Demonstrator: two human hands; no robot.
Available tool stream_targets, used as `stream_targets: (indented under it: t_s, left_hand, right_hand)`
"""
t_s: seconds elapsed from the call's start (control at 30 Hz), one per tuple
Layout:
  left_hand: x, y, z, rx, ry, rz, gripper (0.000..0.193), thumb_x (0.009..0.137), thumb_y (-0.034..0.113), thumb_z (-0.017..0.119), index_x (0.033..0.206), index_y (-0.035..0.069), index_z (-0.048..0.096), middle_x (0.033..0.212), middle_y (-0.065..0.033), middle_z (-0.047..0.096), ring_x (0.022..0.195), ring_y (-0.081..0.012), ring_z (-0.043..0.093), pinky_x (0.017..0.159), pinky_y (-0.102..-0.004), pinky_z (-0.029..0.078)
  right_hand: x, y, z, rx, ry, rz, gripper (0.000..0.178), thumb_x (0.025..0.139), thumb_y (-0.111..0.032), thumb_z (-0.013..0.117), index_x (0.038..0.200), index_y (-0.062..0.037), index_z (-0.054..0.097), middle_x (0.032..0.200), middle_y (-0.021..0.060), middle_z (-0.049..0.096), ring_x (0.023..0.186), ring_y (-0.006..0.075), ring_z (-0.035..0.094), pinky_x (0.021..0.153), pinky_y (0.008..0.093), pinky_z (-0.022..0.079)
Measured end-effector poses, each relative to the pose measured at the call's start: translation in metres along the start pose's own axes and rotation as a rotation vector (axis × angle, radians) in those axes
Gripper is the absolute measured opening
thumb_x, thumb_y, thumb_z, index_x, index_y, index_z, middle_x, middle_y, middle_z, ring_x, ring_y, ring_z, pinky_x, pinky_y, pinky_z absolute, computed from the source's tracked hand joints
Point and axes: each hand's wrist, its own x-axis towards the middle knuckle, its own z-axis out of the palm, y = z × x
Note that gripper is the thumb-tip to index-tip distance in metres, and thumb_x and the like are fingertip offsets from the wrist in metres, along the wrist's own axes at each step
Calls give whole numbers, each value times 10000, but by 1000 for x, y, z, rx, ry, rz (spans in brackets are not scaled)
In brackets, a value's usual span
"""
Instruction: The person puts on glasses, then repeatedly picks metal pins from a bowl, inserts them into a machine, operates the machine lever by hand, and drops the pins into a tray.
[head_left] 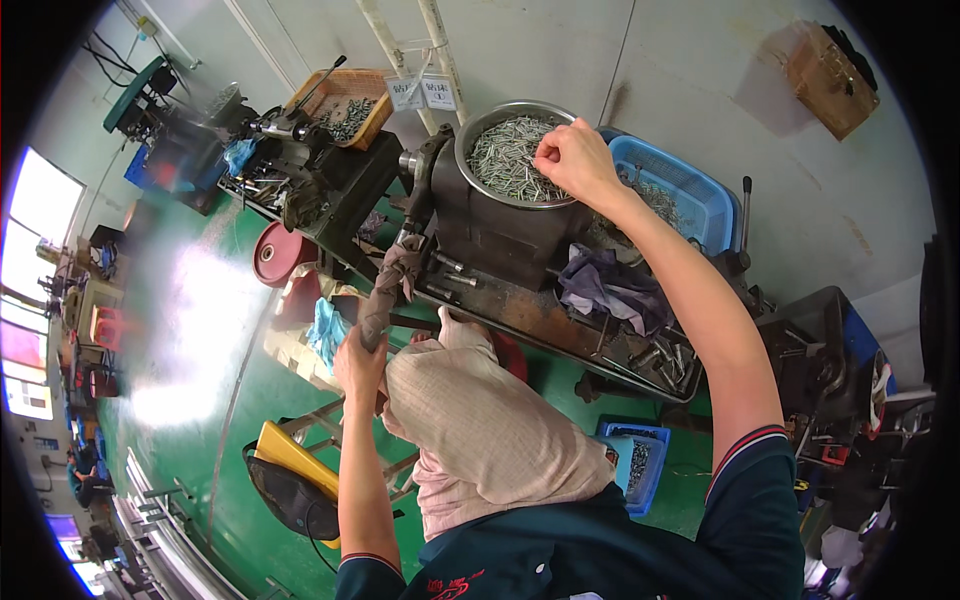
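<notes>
My left hand (358,366) is closed round the lower end of a lever (388,284) wrapped in brown cloth, which slants up to the dark machine (490,235). On top of that machine sits a round steel bowl (464,165) heaped with small silvery metal pins (512,152). Over the bowl's right side is my right hand (578,160), its fingers pinched together at the pins. Whether a pin is between those fingertips cannot be made out. A crumpled dark purple rag (612,287) lies on the machine bed, below my right forearm.
A blue plastic basket (690,170) with metal parts stands right of the bowl. Back left, an orange basket (372,88) holds more parts beside a second machine (315,165). Loose tools lie at the bed's right end. A blue bin (650,470) rests on the green floor.
</notes>
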Motion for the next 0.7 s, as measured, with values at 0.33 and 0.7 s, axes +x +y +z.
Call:
stream_targets:
  t_s: [0.33, 0.7]
  left_hand:
    - [-2, 5, 5, 54, 1, -40, 325, 683, 345, 620, 818, 58, 547, 757, -170, 589, 739, -366, 555, 618, -435, 428]
    - [-3, 7, 1, 28, 19, 10, 318, 699, 332, 605, 788, 32, 548, 709, -184, 588, 694, -373, 557, 591, -435, 425]
  right_hand:
    - [2, -2, 8, -36, -38, 185, 75, 575, -183, 630, 592, -110, 636, 617, 73, 610, 761, 264, 545, 671, 360, 451]
    - [-47, 93, -34, 479, 125, 346, 155, 608, -110, 632, 730, -16, 610, 662, 70, 606, 610, 143, 569, 582, 265, 443]
